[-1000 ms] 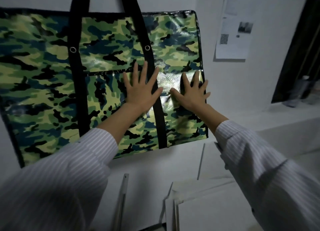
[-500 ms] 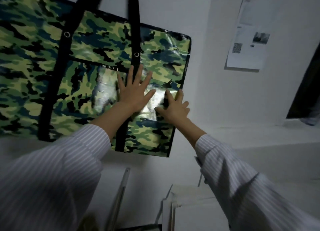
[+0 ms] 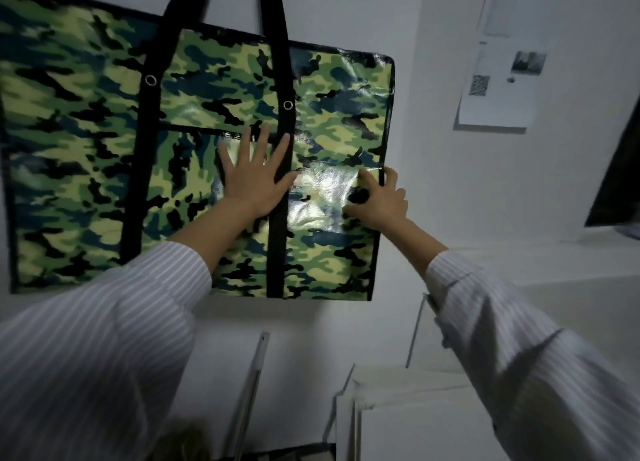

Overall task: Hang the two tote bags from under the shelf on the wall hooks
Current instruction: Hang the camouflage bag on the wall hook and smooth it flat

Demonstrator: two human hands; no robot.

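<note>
A large green camouflage tote bag [image 3: 104, 169] with black straps hangs flat against the white wall; its handles run out of view at the top, so the hook is hidden. My left hand [image 3: 252, 176] lies flat on the bag's front with fingers spread, beside the right-hand black strap. My right hand [image 3: 379, 201] is at the bag's right edge, fingers curled round the black trim about halfway down. A second bag is not clearly visible.
A printed paper notice [image 3: 502, 79] is stuck to the wall at the right. Below the bag stand white shelf boards [image 3: 398, 408] and a leaning grey rail [image 3: 249, 391]. A dark opening [image 3: 620, 169] borders the far right, above a white ledge.
My right hand has slid right from the bag's face to its right edge and curled its fingers round the trim. My left hand stays flat on the bag. The camera view shifted.
</note>
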